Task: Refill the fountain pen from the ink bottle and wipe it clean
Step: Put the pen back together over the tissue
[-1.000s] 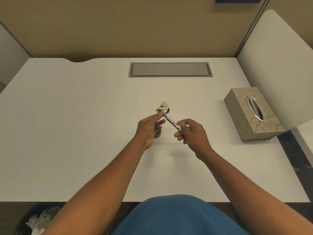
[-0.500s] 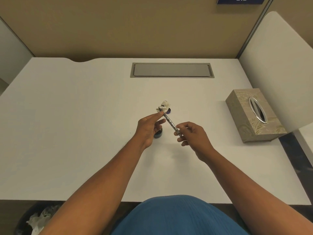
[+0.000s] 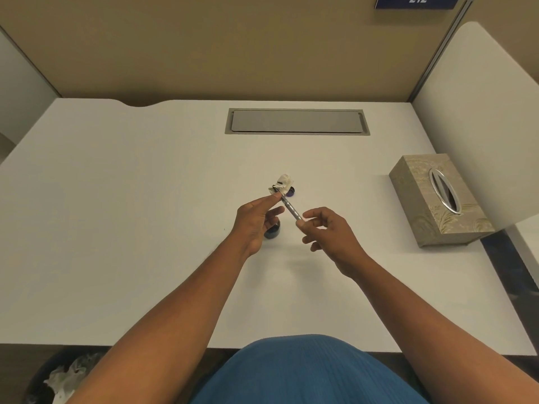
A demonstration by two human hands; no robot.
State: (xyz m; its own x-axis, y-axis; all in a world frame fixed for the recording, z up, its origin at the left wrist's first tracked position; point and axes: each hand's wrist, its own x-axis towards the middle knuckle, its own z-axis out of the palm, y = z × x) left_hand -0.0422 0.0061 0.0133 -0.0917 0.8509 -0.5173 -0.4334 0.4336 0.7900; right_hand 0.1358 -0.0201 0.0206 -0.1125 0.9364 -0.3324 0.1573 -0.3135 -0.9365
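The left hand (image 3: 256, 221) pinched a stained tissue (image 3: 282, 183) round the nib end of the pen (image 3: 290, 209), above the ink bottle (image 3: 272, 230) on the desk (image 3: 145, 199). The right hand (image 3: 329, 231) gripped the barrel's rear. The pen looked light, stiff and slick; the nib seemed delicate, so the barrel was the safer hold

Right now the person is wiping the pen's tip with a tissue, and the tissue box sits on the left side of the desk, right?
Not quite. The head view shows the tissue box on the right side of the desk. The rest holds: the left hand pinches a tissue round the pen tip.
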